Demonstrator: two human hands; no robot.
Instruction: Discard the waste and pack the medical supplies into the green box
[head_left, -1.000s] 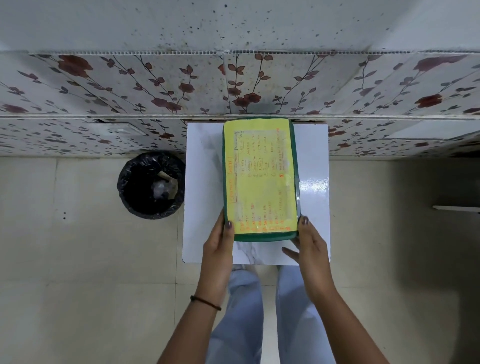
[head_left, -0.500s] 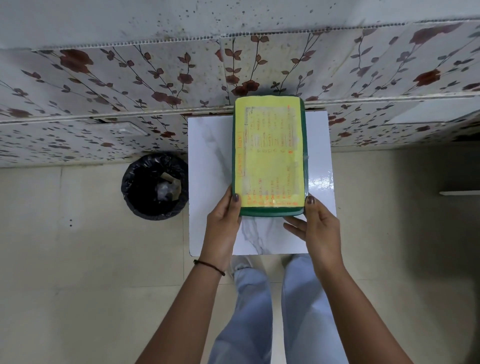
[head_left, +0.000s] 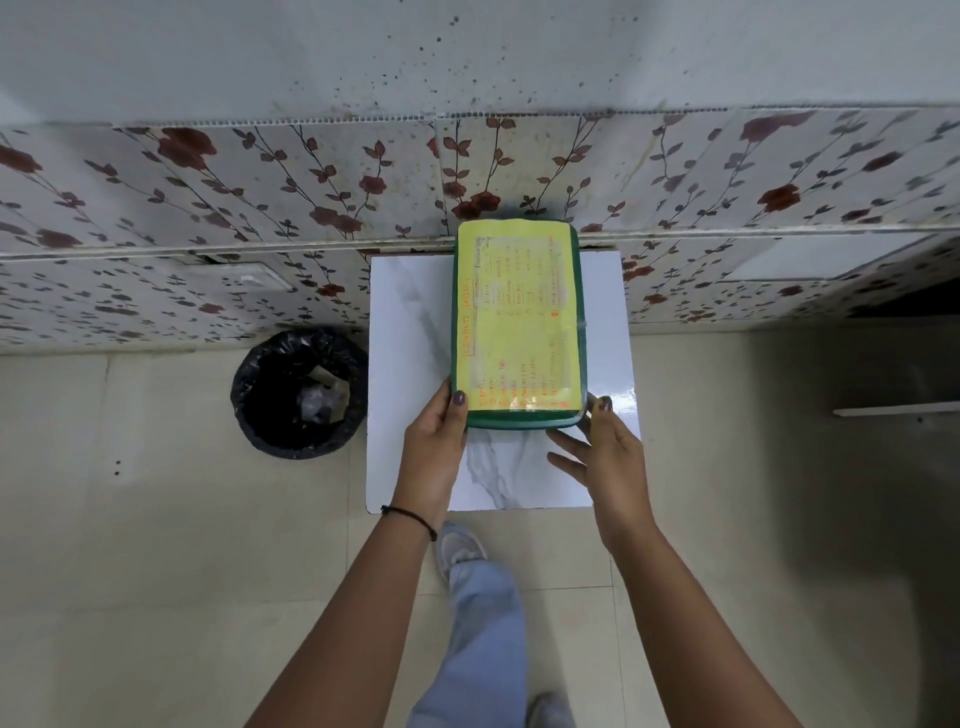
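The green box (head_left: 519, 419) stands closed on a small white marble-patterned table (head_left: 410, 332), its lid covered by a yellow sheet with orange writing. My left hand (head_left: 434, 441) grips the box's near left corner, thumb on the lid edge. My right hand (head_left: 602, 452) holds the near right corner, with the fingers spread under and beside it. No loose supplies are visible on the table. A round bin (head_left: 298, 392) lined with a black bag stands on the floor to the left of the table, with crumpled waste inside.
The table's far edge meets a wall (head_left: 260, 197) with red flower-patterned panels. Beige tiled floor (head_left: 156, 571) surrounds the table. My legs in light blue trousers and grey shoes stand just before the table. A white strip (head_left: 893, 410) lies at the right.
The box sits farther back on the table than a second ago, with both hands following at its near corners. My view has pulled back and the legs have shifted.
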